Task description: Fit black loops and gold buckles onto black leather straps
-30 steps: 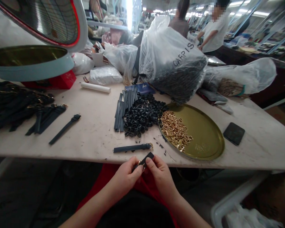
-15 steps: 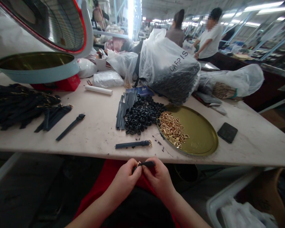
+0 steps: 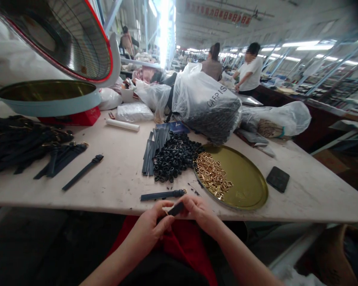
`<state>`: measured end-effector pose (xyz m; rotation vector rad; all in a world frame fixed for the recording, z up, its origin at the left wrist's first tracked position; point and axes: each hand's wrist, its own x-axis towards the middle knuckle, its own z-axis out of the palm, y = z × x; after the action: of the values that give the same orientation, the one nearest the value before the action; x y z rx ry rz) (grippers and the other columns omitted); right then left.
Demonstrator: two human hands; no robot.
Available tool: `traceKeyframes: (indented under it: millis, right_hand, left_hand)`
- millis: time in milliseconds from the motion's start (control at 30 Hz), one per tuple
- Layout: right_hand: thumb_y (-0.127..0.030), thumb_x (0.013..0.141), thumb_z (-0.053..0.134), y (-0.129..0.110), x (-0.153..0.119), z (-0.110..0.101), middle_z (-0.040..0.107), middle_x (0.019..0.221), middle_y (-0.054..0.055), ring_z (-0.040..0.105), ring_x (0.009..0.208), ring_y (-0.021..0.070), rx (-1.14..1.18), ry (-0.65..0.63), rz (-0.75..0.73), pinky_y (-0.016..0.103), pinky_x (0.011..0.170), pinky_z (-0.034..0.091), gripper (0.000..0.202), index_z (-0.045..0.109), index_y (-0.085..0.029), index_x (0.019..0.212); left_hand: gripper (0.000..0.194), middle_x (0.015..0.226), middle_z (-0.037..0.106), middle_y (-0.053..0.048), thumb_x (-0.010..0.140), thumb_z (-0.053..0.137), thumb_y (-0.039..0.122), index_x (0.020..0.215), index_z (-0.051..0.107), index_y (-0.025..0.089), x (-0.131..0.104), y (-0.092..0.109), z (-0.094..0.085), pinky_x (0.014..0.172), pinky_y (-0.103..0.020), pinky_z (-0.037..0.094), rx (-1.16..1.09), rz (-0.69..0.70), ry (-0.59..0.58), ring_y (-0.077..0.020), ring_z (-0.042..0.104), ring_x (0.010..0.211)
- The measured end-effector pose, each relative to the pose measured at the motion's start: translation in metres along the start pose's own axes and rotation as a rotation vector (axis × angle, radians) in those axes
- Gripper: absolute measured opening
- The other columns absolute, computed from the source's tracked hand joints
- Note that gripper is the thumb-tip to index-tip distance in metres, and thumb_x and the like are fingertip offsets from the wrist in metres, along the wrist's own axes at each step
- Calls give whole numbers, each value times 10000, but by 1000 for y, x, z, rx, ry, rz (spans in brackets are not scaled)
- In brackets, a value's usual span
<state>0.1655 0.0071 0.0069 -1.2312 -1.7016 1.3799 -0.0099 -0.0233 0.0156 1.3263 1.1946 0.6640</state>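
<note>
Between both hands, just off the table's front edge, is a short dark strap (image 3: 176, 209). My left hand (image 3: 155, 221) pinches its left end, and my right hand (image 3: 198, 210) grips its right end. Just beyond them a dark strap with a gold buckle (image 3: 161, 195) lies on the table. Farther back sit a heap of small black loops (image 3: 176, 157) and a bundle of flat dark strips (image 3: 155, 149). Gold buckles (image 3: 211, 174) cover the left part of a round gold tray (image 3: 247, 178). Another buckled strap (image 3: 82, 172) lies to the left.
A pile of dark straps (image 3: 20, 143) covers the table's (image 3: 113, 174) left side, before a round blue tin (image 3: 47, 104) and a fan (image 3: 68, 35). Plastic bags (image 3: 209, 103) stand behind. A black flat object (image 3: 278, 179) lies right. Two people (image 3: 250, 71) are in the background.
The view has tilted up, so the table sits lower in the picture. The held strap has turned, its right end now higher, and my right hand is nearer the table edge.
</note>
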Motion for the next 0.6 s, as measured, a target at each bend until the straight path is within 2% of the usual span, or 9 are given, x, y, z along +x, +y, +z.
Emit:
traceKeyframes:
  millis: [67,100,133,200,267,400,467,500,600]
  right_hand:
    - [-413,856,352,7,33,-16,550,623,9,508,592,138,-313,222,11,242,565,384,334,545,-179,715]
    - [-364,841,395,11,49,-23,575,678,17,527,639,144,-484,311,25,246,602,386,256,550,-184,745]
    - [-320,811,446,15,64,-27,589,715,30,534,674,155,-560,357,44,256,630,381,184,554,-182,755]
    - [-255,746,520,24,88,-31,600,752,58,543,712,180,-645,392,83,276,659,370,89,558,-176,754]
    - [-210,716,530,30,101,-31,600,754,82,547,724,198,-662,399,116,290,665,362,56,557,-166,738]
    - [-184,734,469,30,97,-33,607,779,96,553,749,201,-669,398,137,292,668,363,83,549,-163,732]
    - [-221,754,445,22,86,-35,608,728,58,552,677,169,-571,334,148,268,618,377,111,539,-175,718]
    - [-246,762,433,17,80,-34,601,687,34,541,616,147,-443,270,174,254,577,382,129,530,-181,709]
    - [-317,758,439,4,63,-26,558,589,-17,459,458,89,96,41,279,218,464,354,174,506,-179,675]
  left_hand:
    - [260,566,525,49,803,456,355,959,557,173,7,2,-4,506,-206,358,64,29,28,-105,458,501]
    - [258,550,514,50,809,446,363,924,572,170,10,3,-5,513,-210,353,87,23,45,-110,454,507]
    - [261,538,505,52,812,440,372,905,575,170,14,3,-7,518,-215,350,101,10,65,-115,452,511]
    - [258,532,502,56,813,441,382,886,568,169,21,1,-9,543,-223,353,116,-10,92,-123,457,527]
    - [251,527,499,58,812,441,383,865,564,170,27,-2,-12,566,-229,357,121,-26,100,-128,461,536]
    - [245,524,478,56,807,446,386,792,561,170,38,-8,-18,559,-227,355,100,-33,122,-126,452,530]
    - [255,531,470,51,809,441,395,768,552,168,44,-8,-20,540,-221,350,77,-37,147,-122,445,527]
    - [261,532,468,50,809,441,401,764,548,168,47,-7,-20,528,-218,345,66,-37,164,-119,440,523]
    - [267,528,458,52,804,446,407,788,555,163,52,-2,-20,503,-207,329,30,-24,177,-108,418,505]
